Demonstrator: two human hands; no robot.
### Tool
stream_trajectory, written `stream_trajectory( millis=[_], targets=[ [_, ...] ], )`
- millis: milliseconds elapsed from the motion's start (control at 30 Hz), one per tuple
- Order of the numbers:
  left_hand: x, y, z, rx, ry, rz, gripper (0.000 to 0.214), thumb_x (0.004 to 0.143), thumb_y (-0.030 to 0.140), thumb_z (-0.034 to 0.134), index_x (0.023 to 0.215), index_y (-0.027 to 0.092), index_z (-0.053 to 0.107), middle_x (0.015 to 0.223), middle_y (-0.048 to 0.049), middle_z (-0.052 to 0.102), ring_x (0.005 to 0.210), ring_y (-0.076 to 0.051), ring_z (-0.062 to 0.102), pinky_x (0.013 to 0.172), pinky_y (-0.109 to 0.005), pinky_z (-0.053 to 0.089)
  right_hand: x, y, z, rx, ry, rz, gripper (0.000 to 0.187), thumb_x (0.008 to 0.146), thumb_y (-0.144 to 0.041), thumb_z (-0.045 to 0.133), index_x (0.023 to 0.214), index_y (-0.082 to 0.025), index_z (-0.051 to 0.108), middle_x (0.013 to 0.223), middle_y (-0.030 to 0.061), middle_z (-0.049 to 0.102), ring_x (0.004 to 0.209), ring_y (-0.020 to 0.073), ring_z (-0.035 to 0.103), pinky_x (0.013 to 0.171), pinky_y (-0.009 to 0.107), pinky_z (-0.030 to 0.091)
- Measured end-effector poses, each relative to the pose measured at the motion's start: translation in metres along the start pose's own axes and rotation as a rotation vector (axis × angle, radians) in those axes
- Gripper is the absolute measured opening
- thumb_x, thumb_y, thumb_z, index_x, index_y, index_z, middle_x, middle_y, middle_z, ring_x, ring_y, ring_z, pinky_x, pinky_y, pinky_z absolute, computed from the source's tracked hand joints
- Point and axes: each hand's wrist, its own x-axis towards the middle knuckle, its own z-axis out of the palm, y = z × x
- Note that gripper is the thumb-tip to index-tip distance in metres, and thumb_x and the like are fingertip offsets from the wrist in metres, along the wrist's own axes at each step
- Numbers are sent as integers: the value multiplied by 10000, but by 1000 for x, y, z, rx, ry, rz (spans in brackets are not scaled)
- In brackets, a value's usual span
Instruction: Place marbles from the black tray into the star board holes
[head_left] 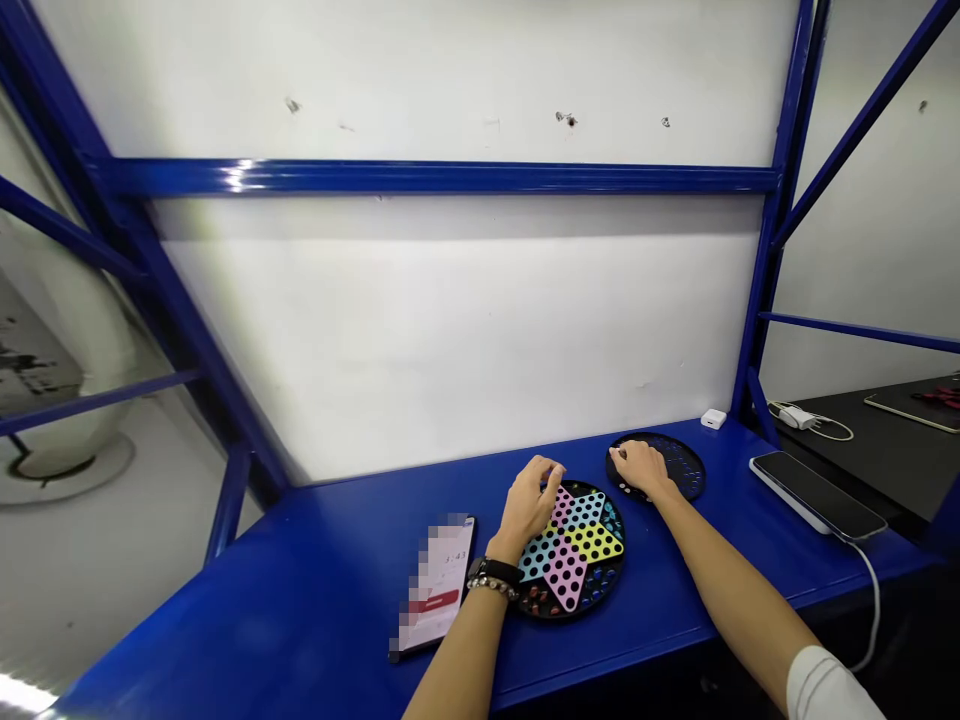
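Note:
A round black Chinese checkers board (pixel 581 545) with a pink, yellow and light-blue star lies on the blue shelf (pixel 300 580). My left hand (pixel 531 505) hovers over its far left edge, fingers curled in a pinch; what they hold is too small to see. A second round black tray (pixel 679 462) sits behind and to the right. My right hand (pixel 639 468) rests on that tray's left part, fingers bent down onto it. A watch and bead bracelet sit on my left wrist.
A phone (pixel 435 595) lies left of the board. Another phone (pixel 817 495) with a white cable lies at the shelf's right end. A small white box (pixel 712 419) is by the wall. Blue rack posts (pixel 772 250) frame the bay; a charger (pixel 799 418) lies on the neighbouring black table.

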Motion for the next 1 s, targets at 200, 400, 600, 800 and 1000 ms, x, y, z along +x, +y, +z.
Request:
stream_trajectory(
  millis=[200, 400, 600, 800, 1000],
  targets=[
    [1, -2, 2, 3, -13, -3, 395, 1010, 487, 349, 937, 248, 656, 961, -57, 674, 882, -227, 629, 831, -367, 504, -11, -27, 6, 82, 17, -280, 348, 1043, -428, 403, 1086, -220, 679, 1136, 94, 631, 1073, 224, 567, 919, 339, 412],
    [1, -5, 3, 5, -5, 6, 391, 1012, 466, 354, 888, 233, 643, 932, -50, 665, 854, -215, 616, 809, -355, 500, -30, -58, 20, 76, -196, -542, 272, 999, -399, 509, 1110, -213, 673, 1088, 81, 617, 1015, 233, 550, 891, 348, 411],
    [1, -3, 3, -2, 1, 14, 390, 1020, 454, 361, 909, 232, 662, 920, -45, 665, 842, -217, 621, 791, -352, 499, -33, -53, 13, -36, -195, -482, 323, 1029, -395, 432, 1048, -204, 692, 1043, 80, 623, 935, 214, 591, 810, 315, 412],
    [0, -2, 3, 2, -10, 11, 413, 1021, 460, 341, 924, 233, 672, 938, -52, 677, 860, -220, 628, 805, -351, 502, -29, -52, 9, -76, -247, -432, 437, 1026, -415, 403, 862, -215, 757, 1002, 91, 719, 874, 218, 657, 742, 296, 411],
    [0, -2, 2, 27, -9, 10, 425, 1013, 472, 340, 903, 230, 672, 916, -48, 680, 832, -211, 634, 777, -336, 506, -26, -51, 9, -91, -216, -378, 465, 1023, -424, 404, 816, -234, 775, 885, 70, 771, 819, 199, 677, 694, 266, 384]
  ],
)
